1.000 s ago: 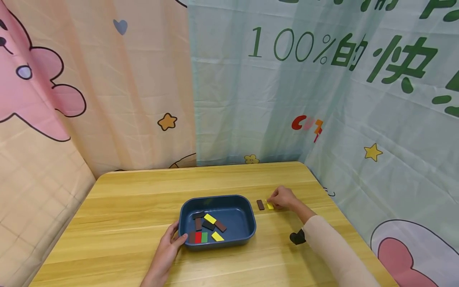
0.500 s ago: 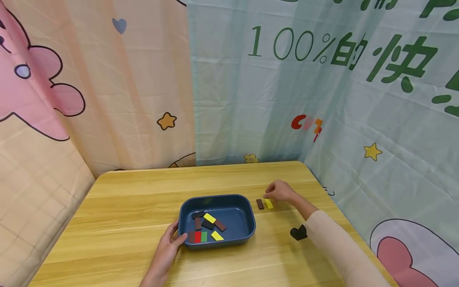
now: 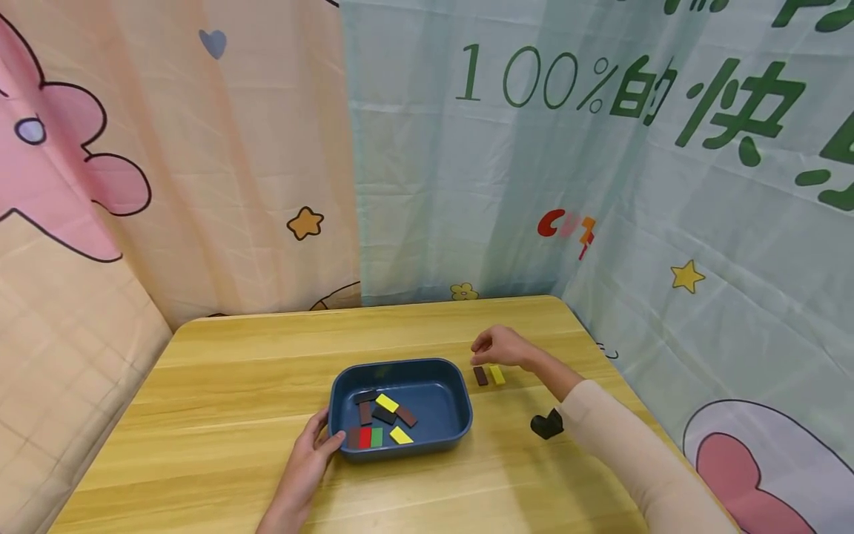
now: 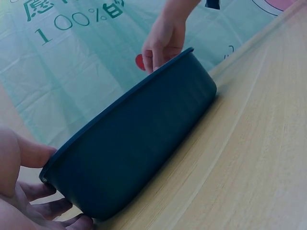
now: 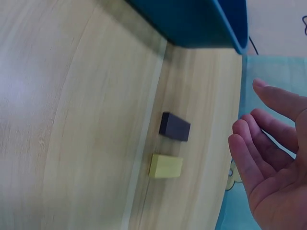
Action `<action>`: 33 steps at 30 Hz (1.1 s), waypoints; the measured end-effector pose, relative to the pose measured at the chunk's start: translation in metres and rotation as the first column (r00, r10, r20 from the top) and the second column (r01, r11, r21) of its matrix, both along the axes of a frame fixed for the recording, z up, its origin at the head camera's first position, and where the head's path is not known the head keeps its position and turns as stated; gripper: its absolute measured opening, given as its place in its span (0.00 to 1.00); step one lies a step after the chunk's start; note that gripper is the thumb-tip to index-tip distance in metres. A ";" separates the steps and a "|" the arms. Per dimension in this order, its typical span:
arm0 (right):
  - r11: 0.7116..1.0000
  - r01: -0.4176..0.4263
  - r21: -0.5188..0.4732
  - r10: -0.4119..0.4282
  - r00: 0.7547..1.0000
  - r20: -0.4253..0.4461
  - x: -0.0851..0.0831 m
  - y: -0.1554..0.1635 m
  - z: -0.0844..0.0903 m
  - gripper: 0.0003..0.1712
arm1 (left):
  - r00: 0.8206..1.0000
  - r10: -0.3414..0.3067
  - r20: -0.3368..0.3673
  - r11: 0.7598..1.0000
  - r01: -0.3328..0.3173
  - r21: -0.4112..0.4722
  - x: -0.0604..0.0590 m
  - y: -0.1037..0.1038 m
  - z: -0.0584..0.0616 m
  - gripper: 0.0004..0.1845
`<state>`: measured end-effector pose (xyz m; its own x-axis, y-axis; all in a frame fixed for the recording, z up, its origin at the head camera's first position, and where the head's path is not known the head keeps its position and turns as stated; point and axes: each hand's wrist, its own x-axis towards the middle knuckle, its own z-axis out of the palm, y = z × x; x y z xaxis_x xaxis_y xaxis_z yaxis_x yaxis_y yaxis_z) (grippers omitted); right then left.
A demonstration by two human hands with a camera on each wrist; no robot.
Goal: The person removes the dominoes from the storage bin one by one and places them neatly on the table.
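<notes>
My left hand (image 3: 305, 463) grips the left end of a dark blue plastic tray (image 3: 440, 408), thumb on the rim and fingers against the outer wall in the left wrist view. Inside lie several small flat blocks: brown, black, yellow (image 3: 386, 403), red (image 3: 365, 437) and green (image 3: 376, 437). To the right of the tray, a dark brown block (image 5: 175, 128) and a yellow block (image 5: 166, 166) lie side by side on the table. Just above this pair is my right hand (image 3: 503, 347), fingers loosely bent with nothing between them in the right wrist view.
A black heart-shaped object (image 3: 547, 424) sits near the right sleeve (image 3: 634, 452). The wooden table (image 3: 233, 386) has rounded far corners. Printed cloth curtains (image 3: 427, 148) hang behind it and along both sides.
My right hand has let go of the yellow block, leaving it beside the brown one, and has risen and moved left toward the tray. My left hand keeps its grip on the tray.
</notes>
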<state>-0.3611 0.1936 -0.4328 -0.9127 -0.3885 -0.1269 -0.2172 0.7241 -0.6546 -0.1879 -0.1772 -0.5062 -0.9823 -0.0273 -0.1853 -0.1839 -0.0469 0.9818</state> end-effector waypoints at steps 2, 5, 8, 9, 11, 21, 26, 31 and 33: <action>1.000 -0.031 0.000 0.031 0.999 -0.006 0.002 -0.006 0.004 0.20 | 1.000 0.000 -0.002 1.000 0.000 0.001 0.000 0.000 0.000 0.33; 0.997 -0.079 -0.007 0.079 0.997 -0.016 0.005 -0.015 0.008 0.20 | 1.000 0.003 0.002 1.000 -0.003 0.002 0.000 -0.001 -0.001 0.33; 0.991 -0.131 -0.024 0.131 0.991 -0.019 0.006 -0.024 0.008 0.20 | 1.000 0.006 0.002 1.000 -0.006 0.004 -0.001 -0.001 -0.001 0.34; 0.989 -0.148 -0.032 0.147 0.989 -0.015 0.007 -0.027 0.009 0.20 | 1.000 0.008 0.001 1.000 -0.008 0.004 -0.001 -0.001 0.000 0.34; 0.983 -0.179 -0.047 0.179 0.984 -0.001 0.007 -0.033 0.009 0.20 | 1.000 0.009 -0.004 1.000 -0.009 0.007 -0.001 -0.001 0.000 0.33; 0.947 -0.321 -0.030 0.323 0.945 0.055 0.019 -0.061 0.011 0.22 | 1.000 0.004 -0.008 1.000 -0.004 0.010 0.001 0.000 0.000 0.33; 0.924 -0.380 0.028 0.379 0.924 0.047 0.019 -0.077 0.014 0.21 | 1.000 0.005 -0.005 1.000 -0.005 0.014 0.001 0.001 -0.001 0.33; 0.893 -0.438 0.107 0.435 0.899 0.050 0.015 -0.094 0.013 0.22 | 1.000 0.006 -0.007 1.000 -0.006 0.015 0.000 0.001 -0.001 0.32; 0.872 -0.468 0.147 0.465 0.884 0.055 0.013 -0.101 0.011 0.21 | 1.000 0.009 -0.014 1.000 -0.008 0.017 0.000 0.000 -0.001 0.32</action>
<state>-0.3479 0.0924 -0.4221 -0.6274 -0.7431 -0.2325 -0.5440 0.6320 -0.5519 -0.1881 -0.1767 -0.5072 -0.9845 -0.0327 -0.1721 -0.1698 -0.0646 0.9834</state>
